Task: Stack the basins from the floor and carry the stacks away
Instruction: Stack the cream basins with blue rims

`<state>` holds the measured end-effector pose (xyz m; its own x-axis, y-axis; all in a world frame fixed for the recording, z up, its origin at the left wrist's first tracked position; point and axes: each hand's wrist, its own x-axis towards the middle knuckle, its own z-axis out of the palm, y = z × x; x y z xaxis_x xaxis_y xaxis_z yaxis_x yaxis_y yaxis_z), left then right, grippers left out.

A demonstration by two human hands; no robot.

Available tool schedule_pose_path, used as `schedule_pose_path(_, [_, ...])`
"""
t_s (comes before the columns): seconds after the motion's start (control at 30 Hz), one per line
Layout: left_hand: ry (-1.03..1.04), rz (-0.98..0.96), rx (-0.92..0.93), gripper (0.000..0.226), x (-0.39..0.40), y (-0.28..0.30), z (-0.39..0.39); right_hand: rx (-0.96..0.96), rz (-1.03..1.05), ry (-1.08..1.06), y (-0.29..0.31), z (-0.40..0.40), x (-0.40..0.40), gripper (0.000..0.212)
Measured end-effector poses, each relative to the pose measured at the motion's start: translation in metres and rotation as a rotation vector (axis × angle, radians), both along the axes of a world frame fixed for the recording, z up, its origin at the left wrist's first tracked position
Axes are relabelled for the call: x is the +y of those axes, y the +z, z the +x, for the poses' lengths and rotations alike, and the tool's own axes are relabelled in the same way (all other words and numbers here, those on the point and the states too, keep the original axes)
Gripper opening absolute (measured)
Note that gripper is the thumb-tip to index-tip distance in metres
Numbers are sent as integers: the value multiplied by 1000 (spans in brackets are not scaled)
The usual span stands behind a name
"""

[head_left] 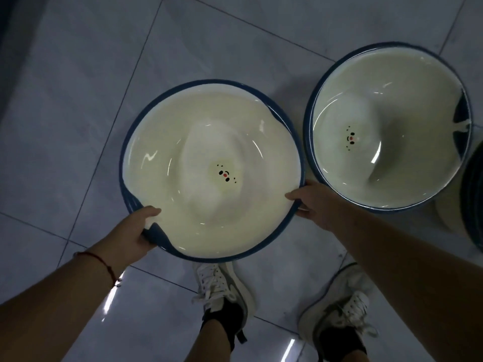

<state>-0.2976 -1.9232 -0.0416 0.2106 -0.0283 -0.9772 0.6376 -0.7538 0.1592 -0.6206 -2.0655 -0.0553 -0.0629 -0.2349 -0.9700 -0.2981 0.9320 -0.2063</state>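
Presently, items in head view:

1. Held basin (183,142): round, cream inside, blue rim and outside, small cartoon face printed at centre. Sits top of a nested stack (further blue rims show just under its near-left edge; count can't be told). Position: centre of view, above the shoes. Whether the stack rests on the floor or is lifted clear, can't tell.

2. Left hand (142,227): grips the basin rim at its near-left, thumb over the inner cream wall, fingers curled under the blue edge. Red string on the wrist.

3. Right hand (312,202): grips the rim at near-right, thumb lying inside the edge, fingers wrapped under & outside.

4. Second basin (386,126): same pattern, same face print; stands right of the held one, rims just beside each other, touching or not unclear. Looks to top its own stack (striped sides below rim).

5. Third stack (473,202): dark ribbed side only, at right frame edge, mostly cut off.

6. Floor (78,100): glossy grey tiles, pale joints, light glare near the feet.

7. Shoes (222,288): pr. of white sneakers, dark socks, toes pointing toward the basins.
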Motion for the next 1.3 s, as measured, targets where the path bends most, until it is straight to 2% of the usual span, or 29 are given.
schedule_pose_path(0.1, [10,-38,-46,7,-17,29,-4,-117,-12,-106,19,-8,-9,23])
schedule_pose_path(0.2, [-37,-91,-63,9,-34,63,-8,-199,-50,-215,47,-16,-20,16])
schedule_pose_path(0.33, [-153,-136,-50,19,-58,105,-17,-251,-99,-340,90,-40,-30,19])
schedule_pose_path(0.5, [-262,-222,-151,29,-98,149,-45,-307,-200,-311,150,-91,-28,31])
schedule_pose_path(0.6, [-358,-245,-177,41,-136,179,-82,-299,-255,-349,181,-134,-27,29])
schedule_pose_path(0.67, [-419,-309,-149,46,-159,200,-114,-282,-291,-429,197,-167,-27,25])
schedule_pose_path(0.77, [-554,-339,-100,74,-188,217,-176,-220,-340,-531,212,-227,-24,18])
schedule_pose_path(0.8, [-591,-354,-90,75,-197,221,-201,-193,-359,-565,216,-249,-23,15])
schedule_pose_path(0.97, [-713,-384,-65,55,-231,209,-341,-26,-379,-686,218,-373,-14,7])
schedule_pose_path(1.13, [-759,-382,-1,41,-248,185,-484,137,-375,-769,214,-501,-6,10])
schedule_pose_path(1.3, [-806,-438,18,30,-254,164,-586,152,-383,-743,204,-597,2,13])
